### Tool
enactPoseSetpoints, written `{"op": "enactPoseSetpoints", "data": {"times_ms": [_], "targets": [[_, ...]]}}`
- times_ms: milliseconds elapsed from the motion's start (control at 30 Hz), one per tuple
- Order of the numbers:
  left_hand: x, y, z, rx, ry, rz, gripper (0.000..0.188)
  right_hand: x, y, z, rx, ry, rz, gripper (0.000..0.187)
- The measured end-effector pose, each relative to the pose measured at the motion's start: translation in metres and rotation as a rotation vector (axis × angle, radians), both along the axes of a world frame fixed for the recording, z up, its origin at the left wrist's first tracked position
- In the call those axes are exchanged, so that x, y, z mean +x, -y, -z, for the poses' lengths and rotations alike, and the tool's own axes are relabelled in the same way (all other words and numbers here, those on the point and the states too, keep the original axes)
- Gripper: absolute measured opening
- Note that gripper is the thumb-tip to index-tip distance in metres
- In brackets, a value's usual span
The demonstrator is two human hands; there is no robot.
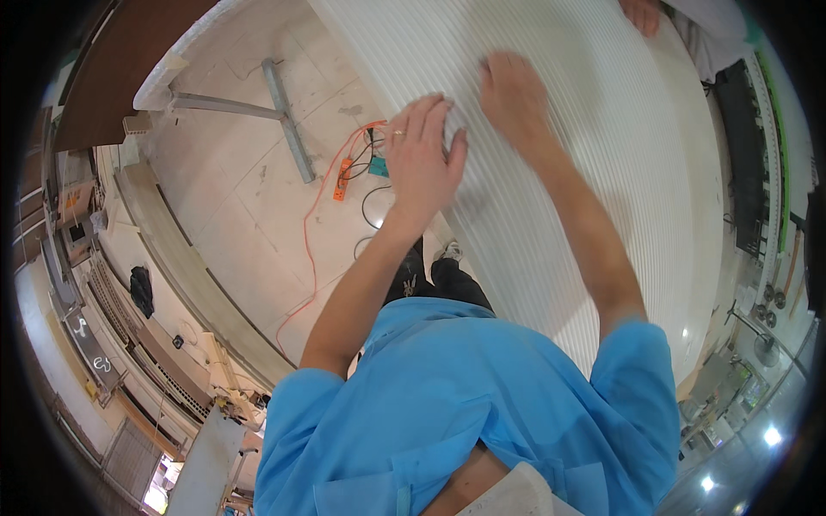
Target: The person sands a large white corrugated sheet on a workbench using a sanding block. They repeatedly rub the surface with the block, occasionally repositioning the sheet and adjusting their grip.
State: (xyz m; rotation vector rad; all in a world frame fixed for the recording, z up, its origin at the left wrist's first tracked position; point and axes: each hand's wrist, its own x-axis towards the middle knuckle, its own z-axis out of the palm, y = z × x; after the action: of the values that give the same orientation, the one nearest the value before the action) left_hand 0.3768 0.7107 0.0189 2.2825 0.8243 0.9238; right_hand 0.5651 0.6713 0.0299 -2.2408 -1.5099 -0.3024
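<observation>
Both hands, the left hand (422, 155) and the right hand (514, 96), lie flat and spread wide on the big white ribbed board (602, 146), so press evenly near its edge by the orange cord (311, 224).

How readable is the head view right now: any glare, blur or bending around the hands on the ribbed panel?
Head view: light is even, with no glare on the white ribbed panel; the left hand and right hand look slightly soft; fisheye bends the panel's ribs and edges, strongly near the black rim; bright lamp spots flare at lower right.
</observation>
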Motion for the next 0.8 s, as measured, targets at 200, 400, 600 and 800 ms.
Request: {"op": "enactPoseSetpoints", "data": {"times_ms": [200,400,600,800], "targets": [[0.004,0.000,-0.006,0.155,-0.028,-0.046,0.041,-0.074,0.206,-0.033,-0.030,-0.141,0.100,0.008],[-0.014,0.121,-0.044,-0.470,-0.096,0.426,0.036,-0.092,0.275,-0.071,0.144,-1.234,0.575,0.016],[-0.023,0.208,-0.065,-1.246,0.004,0.620,0.026,-0.108,0.280,-0.093,0.865,-1.792,0.397,0.024],[-0.029,0.200,-0.070,-1.403,0.024,0.801,0.023,-0.112,0.310,-0.098,0.548,-1.633,0.266,0.033]]}}
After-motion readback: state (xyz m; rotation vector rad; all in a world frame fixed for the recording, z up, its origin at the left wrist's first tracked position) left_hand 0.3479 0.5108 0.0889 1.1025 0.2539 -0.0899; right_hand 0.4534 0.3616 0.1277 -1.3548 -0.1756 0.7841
